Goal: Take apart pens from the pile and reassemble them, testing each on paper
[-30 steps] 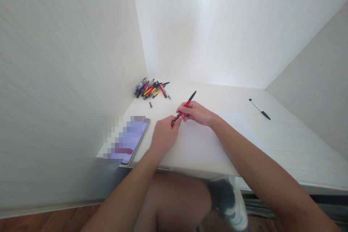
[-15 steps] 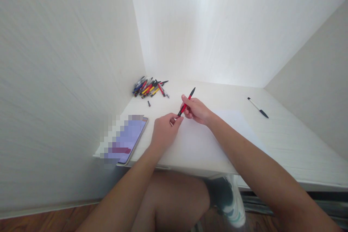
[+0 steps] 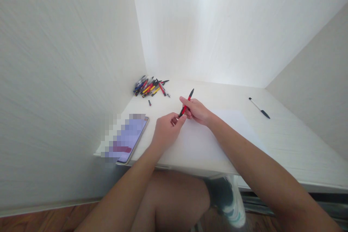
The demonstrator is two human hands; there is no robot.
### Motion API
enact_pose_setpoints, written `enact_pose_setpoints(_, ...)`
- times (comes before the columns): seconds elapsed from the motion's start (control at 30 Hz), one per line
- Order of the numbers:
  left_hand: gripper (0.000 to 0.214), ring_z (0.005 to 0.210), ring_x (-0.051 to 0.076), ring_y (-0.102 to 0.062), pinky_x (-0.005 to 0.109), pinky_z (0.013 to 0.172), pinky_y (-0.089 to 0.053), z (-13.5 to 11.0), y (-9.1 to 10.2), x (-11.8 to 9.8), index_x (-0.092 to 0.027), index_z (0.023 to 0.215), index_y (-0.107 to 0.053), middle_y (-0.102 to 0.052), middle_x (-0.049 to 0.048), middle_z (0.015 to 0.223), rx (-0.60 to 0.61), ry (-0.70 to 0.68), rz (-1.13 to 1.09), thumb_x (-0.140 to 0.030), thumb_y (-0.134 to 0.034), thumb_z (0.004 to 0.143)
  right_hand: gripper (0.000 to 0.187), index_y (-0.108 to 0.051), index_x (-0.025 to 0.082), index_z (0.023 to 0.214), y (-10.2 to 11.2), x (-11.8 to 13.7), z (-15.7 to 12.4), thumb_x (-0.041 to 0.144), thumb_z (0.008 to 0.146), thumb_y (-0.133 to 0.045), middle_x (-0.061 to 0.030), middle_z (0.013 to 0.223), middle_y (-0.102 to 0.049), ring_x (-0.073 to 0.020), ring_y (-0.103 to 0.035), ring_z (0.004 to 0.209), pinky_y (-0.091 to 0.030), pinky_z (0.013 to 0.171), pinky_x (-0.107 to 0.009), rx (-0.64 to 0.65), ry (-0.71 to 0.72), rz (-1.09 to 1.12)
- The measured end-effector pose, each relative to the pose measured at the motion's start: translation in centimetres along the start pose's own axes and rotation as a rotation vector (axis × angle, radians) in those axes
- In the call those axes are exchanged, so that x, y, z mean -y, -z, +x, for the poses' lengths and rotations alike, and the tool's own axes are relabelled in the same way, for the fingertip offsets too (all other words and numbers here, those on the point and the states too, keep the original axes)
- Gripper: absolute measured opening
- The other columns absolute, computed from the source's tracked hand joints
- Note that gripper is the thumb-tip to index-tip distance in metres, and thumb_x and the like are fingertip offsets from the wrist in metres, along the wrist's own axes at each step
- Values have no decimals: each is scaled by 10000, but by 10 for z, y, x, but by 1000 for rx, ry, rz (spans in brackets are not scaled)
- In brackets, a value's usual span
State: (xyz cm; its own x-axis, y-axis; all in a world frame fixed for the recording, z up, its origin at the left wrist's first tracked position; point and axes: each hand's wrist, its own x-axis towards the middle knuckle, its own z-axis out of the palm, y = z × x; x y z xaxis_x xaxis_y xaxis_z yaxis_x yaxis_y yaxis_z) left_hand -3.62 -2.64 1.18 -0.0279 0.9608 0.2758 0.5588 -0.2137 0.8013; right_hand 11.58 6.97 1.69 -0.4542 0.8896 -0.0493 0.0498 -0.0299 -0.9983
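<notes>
My right hand (image 3: 197, 110) is closed around a red and black pen (image 3: 186, 103), which tilts up and away with its black end pointing at the back wall. My left hand (image 3: 166, 129) sits just below it with fingers pinched at the pen's lower tip. Both hands hover over a white sheet of paper (image 3: 206, 136) on the white desk (image 3: 288, 141).
A heap of several red, yellow, blue and black pens (image 3: 150, 87) lies in the back left corner, with a small black piece (image 3: 149, 103) in front of it. A phone (image 3: 127, 138) rests at the desk's left front edge. A white and black pen (image 3: 259, 108) lies far right. Walls enclose three sides.
The right hand has lifted the pen slightly and turned it more upright. My left hand's fingers stay at its lower tip.
</notes>
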Motion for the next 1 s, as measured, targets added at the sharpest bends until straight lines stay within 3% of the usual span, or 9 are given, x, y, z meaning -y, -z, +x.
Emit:
enact_pose_setpoints(0.23,423,613,158,-520,289,596,-312,0,-5,1,-203,640,-535,-582,-13,606,71,6,21,-457,-521,977,651,-554,185,511,-6,-3,-1,716,883,-612,14,389,-450,-85,-380,367,-276,429,-262,41,-34,-116)
enact_pose_setpoints(0.4,442,677,185,-591,297,626,-372,1,-5,0,-203,731,-622,-674,18,701,66,30,-55,-481,-440,1022,703,-510,187,446,-12,3,-7,707,918,-561,0,389,-445,-87,-399,378,-276,447,-270,135,-15,-196)
enact_pose_setpoints(0.63,427,828,196,-678,297,755,-468,2,-5,0,-193,813,-682,-753,49,851,57,30,-147,-409,-394,1044,748,-500,197,426,-15,2,-7,742,939,-485,-23,397,-490,-102,-450,403,-361,498,-273,107,30,-220)
enact_pose_setpoints(0.8,457,546,146,-585,277,601,-461,2,-6,-7,-204,735,-581,-615,3,590,46,88,-240,-412,-324,1051,749,-517,198,425,-18,4,-8,760,920,-503,-37,414,-516,-115,-497,420,-370,487,-270,76,47,-145)
enact_pose_setpoints(0.9,472,441,118,-516,253,455,-416,2,-8,-10,-198,774,-582,-622,3,614,76,149,-360,-477,-312,1042,744,-507,203,418,-20,7,-10,777,889,-538,-36,394,-494,-111,-467,387,-334,445,-274,72,34,-80)
enact_pose_setpoints(1.0,429,526,134,-583,221,399,-415,4,-12,-11,-192,782,-578,-640,29,682,64,182,-480,-502,-385,1006,728,-488,212,416,-24,8,-11,771,875,-565,-43,376,-487,-120,-459,361,-324,414,-281,85,11,17)
